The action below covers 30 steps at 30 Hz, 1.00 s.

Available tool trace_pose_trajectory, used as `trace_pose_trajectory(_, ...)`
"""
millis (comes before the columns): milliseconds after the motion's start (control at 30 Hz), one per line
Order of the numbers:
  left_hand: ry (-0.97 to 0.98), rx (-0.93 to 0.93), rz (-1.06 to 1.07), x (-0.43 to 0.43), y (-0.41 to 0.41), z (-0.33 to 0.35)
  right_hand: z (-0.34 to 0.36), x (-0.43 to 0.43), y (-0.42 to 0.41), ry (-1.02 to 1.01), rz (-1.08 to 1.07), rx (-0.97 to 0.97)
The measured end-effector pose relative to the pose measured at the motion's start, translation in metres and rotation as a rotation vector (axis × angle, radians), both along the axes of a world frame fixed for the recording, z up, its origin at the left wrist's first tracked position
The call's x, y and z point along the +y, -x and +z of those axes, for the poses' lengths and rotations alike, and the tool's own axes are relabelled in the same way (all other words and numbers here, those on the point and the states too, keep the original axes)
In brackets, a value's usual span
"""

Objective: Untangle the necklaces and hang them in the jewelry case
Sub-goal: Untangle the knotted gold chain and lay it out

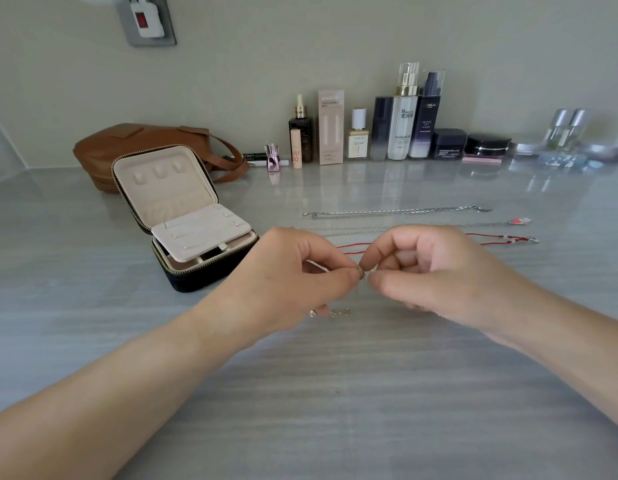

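My left hand and my right hand meet above the table's middle, fingertips pinched together on a thin gold necklace; its small charms dangle below my left hand. Behind my hands lie three straightened necklaces: a thick silver chain, a fine silver chain with a pink pendant, and a red cord necklace. The open jewelry case, dark outside with cream lining and three hooks in its lid, stands to the left of my hands.
A brown leather bag lies behind the case. Several cosmetic bottles, boxes and jars line the back wall. A wall socket with a plug is at the upper left. Grey table surface stretches toward me.
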<state>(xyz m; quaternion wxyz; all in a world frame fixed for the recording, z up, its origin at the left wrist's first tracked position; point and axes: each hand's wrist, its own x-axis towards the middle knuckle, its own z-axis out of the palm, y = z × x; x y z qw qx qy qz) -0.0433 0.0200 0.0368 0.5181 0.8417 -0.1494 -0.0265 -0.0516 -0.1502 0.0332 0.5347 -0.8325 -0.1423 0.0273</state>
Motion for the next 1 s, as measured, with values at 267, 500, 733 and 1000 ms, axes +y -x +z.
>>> trace_pose_trajectory(267,-0.085,0.017,0.02,-0.0015,0.0012,-0.0008,-0.0027,-0.0028,-0.0018,0.119,-0.049,-0.155)
trace_pose_trajectory(500,-0.119,0.039,-0.034,0.0012,-0.0035,-0.0059,0.0006,-0.0046,-0.0013,0.012,-0.085,-0.131)
trace_pose_trajectory(733,-0.053,0.022,-0.02,0.001,-0.0021,-0.0044,0.0016,-0.0056,-0.0007,0.02,-0.083,-0.121)
trace_pose_trajectory(1000,0.01,0.054,-0.098,0.0005,-0.0001,-0.0049,0.0,-0.005,0.0024,0.267,-0.034,-0.138)
